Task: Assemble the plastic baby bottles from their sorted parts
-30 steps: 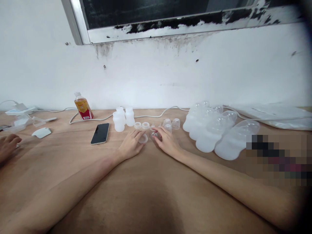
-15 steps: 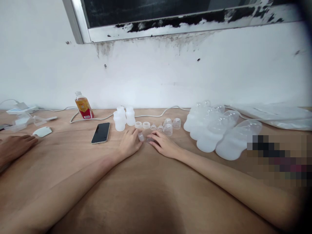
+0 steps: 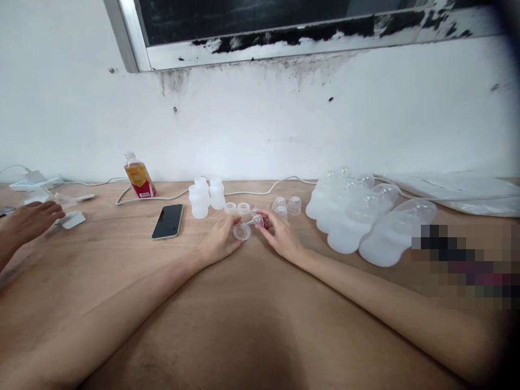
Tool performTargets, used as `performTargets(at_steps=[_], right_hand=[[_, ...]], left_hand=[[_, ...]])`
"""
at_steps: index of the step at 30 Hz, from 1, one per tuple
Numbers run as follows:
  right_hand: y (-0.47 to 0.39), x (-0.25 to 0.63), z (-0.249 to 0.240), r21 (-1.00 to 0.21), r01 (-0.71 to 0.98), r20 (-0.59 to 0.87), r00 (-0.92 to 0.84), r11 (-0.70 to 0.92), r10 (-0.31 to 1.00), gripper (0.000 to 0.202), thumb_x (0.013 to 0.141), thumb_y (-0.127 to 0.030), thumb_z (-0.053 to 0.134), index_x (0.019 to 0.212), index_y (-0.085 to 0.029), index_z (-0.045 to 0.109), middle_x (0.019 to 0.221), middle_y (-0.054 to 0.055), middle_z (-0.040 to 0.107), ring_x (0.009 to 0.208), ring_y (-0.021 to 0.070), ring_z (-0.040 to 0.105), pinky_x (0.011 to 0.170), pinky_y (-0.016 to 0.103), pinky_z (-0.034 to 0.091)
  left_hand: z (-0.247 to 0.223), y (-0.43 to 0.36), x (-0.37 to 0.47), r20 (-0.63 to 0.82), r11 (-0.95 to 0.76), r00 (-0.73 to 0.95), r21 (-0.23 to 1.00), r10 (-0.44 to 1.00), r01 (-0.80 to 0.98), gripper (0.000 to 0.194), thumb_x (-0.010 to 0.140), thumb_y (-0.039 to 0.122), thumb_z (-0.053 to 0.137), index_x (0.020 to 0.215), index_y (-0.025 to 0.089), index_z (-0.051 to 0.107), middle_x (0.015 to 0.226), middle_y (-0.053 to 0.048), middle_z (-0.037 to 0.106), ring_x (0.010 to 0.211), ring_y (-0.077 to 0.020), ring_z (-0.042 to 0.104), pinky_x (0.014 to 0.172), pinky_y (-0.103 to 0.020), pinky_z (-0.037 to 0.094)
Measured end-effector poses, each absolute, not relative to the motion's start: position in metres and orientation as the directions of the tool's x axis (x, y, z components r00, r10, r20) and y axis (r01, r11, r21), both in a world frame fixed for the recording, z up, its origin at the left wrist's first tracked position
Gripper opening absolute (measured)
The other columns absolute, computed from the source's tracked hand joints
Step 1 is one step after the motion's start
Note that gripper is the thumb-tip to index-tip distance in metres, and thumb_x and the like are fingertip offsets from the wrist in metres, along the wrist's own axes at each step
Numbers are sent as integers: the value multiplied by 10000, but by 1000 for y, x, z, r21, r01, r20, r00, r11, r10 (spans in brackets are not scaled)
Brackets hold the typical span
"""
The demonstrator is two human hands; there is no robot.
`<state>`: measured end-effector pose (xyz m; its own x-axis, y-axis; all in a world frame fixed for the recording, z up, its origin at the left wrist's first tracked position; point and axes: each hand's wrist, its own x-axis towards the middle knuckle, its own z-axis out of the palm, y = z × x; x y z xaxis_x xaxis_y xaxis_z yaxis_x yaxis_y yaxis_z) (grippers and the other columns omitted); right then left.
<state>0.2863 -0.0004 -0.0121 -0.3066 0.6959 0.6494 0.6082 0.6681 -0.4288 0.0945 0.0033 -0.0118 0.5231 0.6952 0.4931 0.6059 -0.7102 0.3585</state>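
Note:
My left hand [image 3: 221,238] is closed on a translucent screw ring [image 3: 241,232], its round opening facing me. Between the fingers of my right hand [image 3: 280,234] is a clear bottle nipple [image 3: 257,220], its narrow tip pointing left toward the ring. Just behind my hands lie two more rings [image 3: 244,208], with another nipple [image 3: 254,210] partly hidden by my right fingers. Clear dome caps [image 3: 294,205] stand behind my right hand. Several small milky bottles [image 3: 199,203] are grouped behind my left hand.
Several large capped baby bottles [image 3: 343,235] crowd the right side. A phone [image 3: 168,221] and a drink bottle [image 3: 140,179] are on the left. A white cable [image 3: 260,193] runs along the wall. Another person's hand [image 3: 34,219] is over clear plastic pieces at far left.
My right hand has picked up a nipple from the row and brought it by the ring. The ring in my left hand has turned to face me. The other person's hand has lifted.

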Motion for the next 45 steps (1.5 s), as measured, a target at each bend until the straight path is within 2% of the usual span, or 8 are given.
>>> performTargets(at_steps=[4, 9, 17, 27, 31, 35, 39, 45], right_hand=[[-4, 284, -10, -288, 568, 693, -432, 771, 577, 315, 829, -128, 367, 1119, -201, 468, 907, 64, 488, 828, 152, 498, 753, 317, 449], [-10, 281, -10, -152, 508, 614, -624, 848, 484, 417, 827, -104, 322, 1235, -175, 372, 1033, 102, 458, 940, 172, 476, 789, 333, 450], [-13, 283, -8, -201, 485, 712, -524, 851, 467, 193, 852, -145, 360, 947, -195, 520, 882, 48, 571, 873, 150, 533, 790, 329, 458], [-15, 280, -8, -179, 499, 688, -553, 848, 470, 125, 818, -193, 434, 834, -181, 558, 1075, 89, 484, 932, 175, 503, 810, 352, 444], [-12, 280, -8, -316, 532, 674, -458, 786, 580, 123, 809, -226, 446, 904, -178, 508, 1119, 109, 437, 961, 190, 489, 816, 370, 432], [-6, 281, -11, -513, 501, 557, -423, 697, 714, 260, 812, -244, 447, 1062, -177, 420, 918, 63, 558, 705, 133, 557, 630, 291, 485], [-4, 281, -12, -501, 519, 557, -419, 692, 717, 217, 815, -244, 447, 1022, -186, 480, 852, 37, 591, 709, 137, 556, 647, 287, 470], [-10, 280, -9, -413, 511, 576, -495, 754, 651, 168, 819, -195, 412, 957, -177, 506, 897, 48, 525, 679, 113, 504, 643, 256, 447]], left_hand=[[-10, 2, 95, 490, -703, 512, 395, 706, 592, 453, 730, 290, 539, 1116, 175, 333, 1066, -91, 537, 982, -200, 521, 822, -352, 427], [-9, -1, 94, 518, -752, 556, 331, 650, 570, 450, 747, 289, 519, 1134, 174, 318, 1061, -96, 535, 973, -207, 522, 804, -353, 434], [-13, 1, 94, 512, -770, 590, 274, 624, 576, 492, 760, 328, 502, 1170, 164, 282, 1093, -103, 512, 1014, -215, 493, 844, -358, 416], [-13, 0, 95, 553, -812, 606, 275, 572, 515, 465, 773, 303, 495, 1174, 190, 289, 1115, -78, 501, 1024, -186, 485, 860, -337, 407], [-13, 0, 95, 585, -814, 591, 235, 555, 531, 431, 777, 311, 493, 1154, 195, 320, 1090, -71, 515, 1009, -180, 494, 843, -330, 413], [-7, -4, 96, 555, -852, 675, 128, 486, 508, 391, 803, 276, 461, 1162, 220, 318, 1100, -47, 523, 1007, -167, 489, 906, -357, 351], [-1, -8, 97, 542, -832, 663, 133, 516, 539, 504, 751, 355, 525, 1181, 198, 313, 1156, -74, 475, 1057, -203, 436, 885, -356, 350], [-6, -3, 98, 501, -746, 607, 126, 617, 654, 148, 814, 269, 392, 886, 168, 473, 855, -40, 578, 808, -177, 518, 784, -334, 380]])
